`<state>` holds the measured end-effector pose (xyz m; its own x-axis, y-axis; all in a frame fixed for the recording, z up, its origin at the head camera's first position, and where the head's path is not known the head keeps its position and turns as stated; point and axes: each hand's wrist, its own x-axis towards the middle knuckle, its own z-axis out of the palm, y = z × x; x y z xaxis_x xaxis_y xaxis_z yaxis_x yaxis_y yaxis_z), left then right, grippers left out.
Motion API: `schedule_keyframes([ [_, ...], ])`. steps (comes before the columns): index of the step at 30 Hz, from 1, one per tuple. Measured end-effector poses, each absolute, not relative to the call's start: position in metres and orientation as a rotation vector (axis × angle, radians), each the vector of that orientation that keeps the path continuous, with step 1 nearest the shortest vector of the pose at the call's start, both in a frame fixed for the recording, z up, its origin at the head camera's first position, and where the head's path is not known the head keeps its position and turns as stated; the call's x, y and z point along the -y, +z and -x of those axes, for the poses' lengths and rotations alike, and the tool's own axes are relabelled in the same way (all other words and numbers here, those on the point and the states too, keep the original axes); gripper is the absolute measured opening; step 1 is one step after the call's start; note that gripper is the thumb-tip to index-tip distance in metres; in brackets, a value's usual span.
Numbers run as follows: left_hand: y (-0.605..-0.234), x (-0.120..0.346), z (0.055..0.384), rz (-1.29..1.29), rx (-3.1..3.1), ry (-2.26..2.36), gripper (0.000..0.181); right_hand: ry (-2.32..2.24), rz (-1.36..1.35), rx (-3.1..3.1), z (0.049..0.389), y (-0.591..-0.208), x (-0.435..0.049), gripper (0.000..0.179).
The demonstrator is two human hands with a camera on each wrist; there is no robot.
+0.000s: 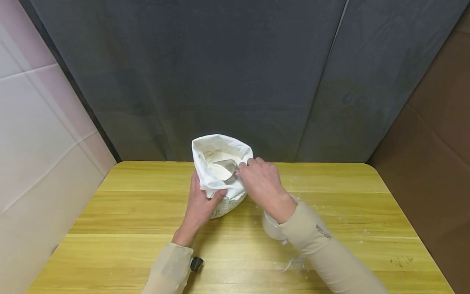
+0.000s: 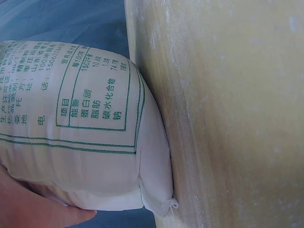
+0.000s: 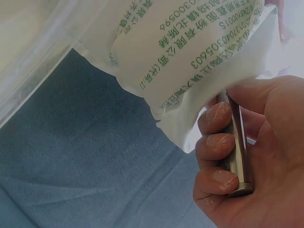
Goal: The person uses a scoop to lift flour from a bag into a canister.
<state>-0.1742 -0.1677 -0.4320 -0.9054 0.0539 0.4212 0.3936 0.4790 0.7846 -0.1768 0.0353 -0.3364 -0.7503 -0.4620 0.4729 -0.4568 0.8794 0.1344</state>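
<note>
A white flour bag (image 1: 227, 206) with green print stands with its mouth rolled back on the table. White flour (image 1: 213, 157) shows inside it. My left hand (image 1: 200, 202) holds the bag's near left side, thumb across the front below the folded rim. The left wrist view shows the bag's printed side, with part of that hand (image 2: 38, 204) at the lower left. My right hand (image 1: 262, 181) grips a metal scoop (image 1: 230, 168) whose bowl is inside the bag's mouth, with flour in it. In the right wrist view, several fingers curl round the scoop's handle (image 3: 239, 156).
A clear container (image 1: 271, 228) stands on the wooden table (image 1: 128, 212), right of the bag and partly hidden under my right forearm. Spilled white powder (image 1: 293, 263) marks the tabletop on the right. A dark grey curtain (image 1: 205, 73) hangs behind the table.
</note>
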Motion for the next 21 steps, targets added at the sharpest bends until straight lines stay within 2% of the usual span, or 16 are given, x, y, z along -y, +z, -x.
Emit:
schedule_keyframes([
  [21,-0.433,0.169,0.176,0.395,2.384,-1.38,0.122,0.131,-0.654,2.565,0.175,-0.331,-0.058,0.023],
])
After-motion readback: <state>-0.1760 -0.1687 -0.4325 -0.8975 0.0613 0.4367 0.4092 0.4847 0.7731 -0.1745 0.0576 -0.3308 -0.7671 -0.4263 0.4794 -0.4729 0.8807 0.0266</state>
